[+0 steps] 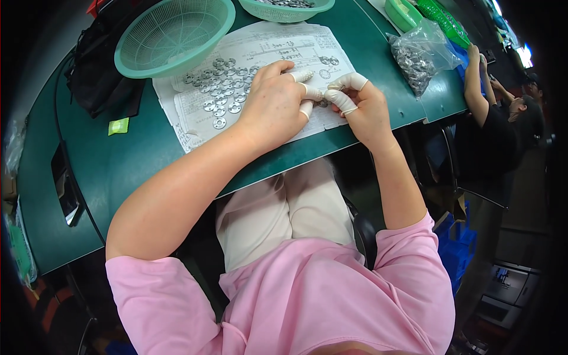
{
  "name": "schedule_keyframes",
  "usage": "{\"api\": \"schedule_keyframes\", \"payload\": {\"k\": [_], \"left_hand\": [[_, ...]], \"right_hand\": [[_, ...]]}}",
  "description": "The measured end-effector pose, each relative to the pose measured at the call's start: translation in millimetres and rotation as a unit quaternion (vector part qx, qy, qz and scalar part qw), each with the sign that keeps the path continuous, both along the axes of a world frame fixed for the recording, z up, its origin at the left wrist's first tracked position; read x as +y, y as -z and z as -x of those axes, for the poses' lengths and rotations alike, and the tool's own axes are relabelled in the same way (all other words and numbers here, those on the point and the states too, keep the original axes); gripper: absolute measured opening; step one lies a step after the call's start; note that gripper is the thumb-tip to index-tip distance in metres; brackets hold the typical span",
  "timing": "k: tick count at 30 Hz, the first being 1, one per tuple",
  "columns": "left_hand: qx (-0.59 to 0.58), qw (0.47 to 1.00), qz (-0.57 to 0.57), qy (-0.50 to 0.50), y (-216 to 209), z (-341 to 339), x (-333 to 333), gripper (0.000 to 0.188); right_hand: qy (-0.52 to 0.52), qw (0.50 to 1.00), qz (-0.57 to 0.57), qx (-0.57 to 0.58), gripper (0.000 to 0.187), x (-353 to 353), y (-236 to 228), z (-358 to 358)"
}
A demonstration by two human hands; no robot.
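Dark green tabletop [130, 160] is supporting a white printed paper sheet [284, 41]. Over it, the left hand [275, 100] is bending its fingers, the right hand [368, 109] holding thumb near forefinger, both wearing pale rubbery finger cots [312, 92]. Round silver metal discs [219, 111] are lying leftward; a wrist nudge could be scattering them. Between fingertips, a small metallic piece [322, 102] is half hiding, either hand's grip impossible to tell; smooth cots could be letting it slip.

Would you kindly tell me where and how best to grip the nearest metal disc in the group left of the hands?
Probably pinch that metal disc by the left and right of its round rim, coming from the near side: it lies flat on the paper, with the neighbouring discs beyond it.
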State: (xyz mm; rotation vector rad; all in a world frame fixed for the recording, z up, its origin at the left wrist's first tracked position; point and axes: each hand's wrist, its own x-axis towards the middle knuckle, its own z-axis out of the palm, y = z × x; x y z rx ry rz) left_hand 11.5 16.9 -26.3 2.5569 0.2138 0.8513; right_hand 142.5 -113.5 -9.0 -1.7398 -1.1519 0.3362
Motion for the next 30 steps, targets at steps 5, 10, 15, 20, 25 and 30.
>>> {"api": "schedule_keyframes", "payload": {"k": [5,10,15,20,25,30], "left_hand": [[0.013,1.000,0.004,0.003,-2.8,1.2,0.2,0.026],[0.006,0.998,0.069,-0.001,-4.6,0.7,2.1,0.026],[-0.022,0.996,0.081,-0.027,-3.0,-1.1,3.8,0.025],[-0.027,0.996,0.076,-0.035,-2.5,-0.3,1.4,0.025],[-0.025,0.996,0.081,-0.029,-2.4,-0.7,3.6,0.025],[-0.027,0.996,0.084,-0.032,-2.7,-0.1,1.2,0.025]], "right_hand": [[0.004,0.998,-0.036,0.044,0.010,0.9,-4.6,3.4],[-0.011,0.999,-0.001,0.039,0.010,6.4,-1.5,6.8],[-0.003,0.999,0.011,0.034,0.009,6.8,-1.9,7.5],[-0.001,0.997,-0.009,-0.071,0.010,7.9,1.6,10.5],[-0.013,0.978,-0.024,-0.208,0.012,7.7,2.0,11.4],[-0.014,0.978,-0.023,-0.206,0.013,11.3,0.4,11.6]]}}
